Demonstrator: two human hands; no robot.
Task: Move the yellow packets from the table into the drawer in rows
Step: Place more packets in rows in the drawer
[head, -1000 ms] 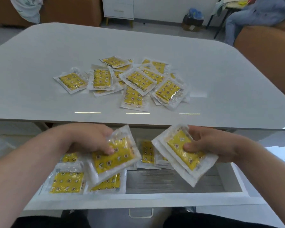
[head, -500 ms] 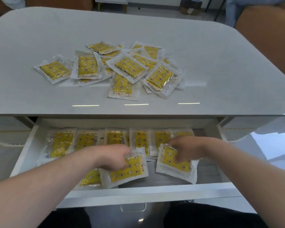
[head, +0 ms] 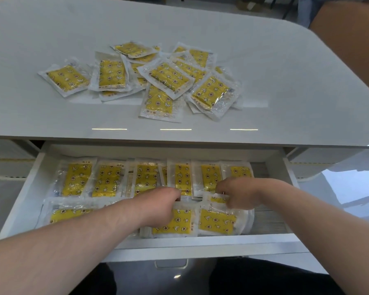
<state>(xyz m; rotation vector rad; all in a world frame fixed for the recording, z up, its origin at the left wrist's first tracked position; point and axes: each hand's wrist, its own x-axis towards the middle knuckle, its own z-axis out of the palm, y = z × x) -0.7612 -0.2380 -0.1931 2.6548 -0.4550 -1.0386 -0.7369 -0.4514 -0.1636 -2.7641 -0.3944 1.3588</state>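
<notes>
A loose heap of yellow packets (head: 166,79) in clear wrappers lies on the white table (head: 264,60). Below its front edge the white drawer (head: 19,201) is pulled out. A back row of several packets (head: 109,177) lies side by side in it. In the front row, my left hand (head: 158,207) presses down on one packet (head: 177,224), fingers curled over its top edge. My right hand (head: 237,194) grips the top edge of the neighbouring packet (head: 217,220) to its right. Another front-row packet (head: 66,211) lies at the left, partly hidden by my forearm.
A strip of bare drawer bottom (head: 268,218) shows to the right of the packets. The drawer's handle (head: 170,264) hangs at its front. A brown sofa arm (head: 349,39) stands beyond the table's right corner.
Both hands came down from above the drawer and laid their packets flat in the front row, side by side. The view has tilted down and closer to the drawer.
</notes>
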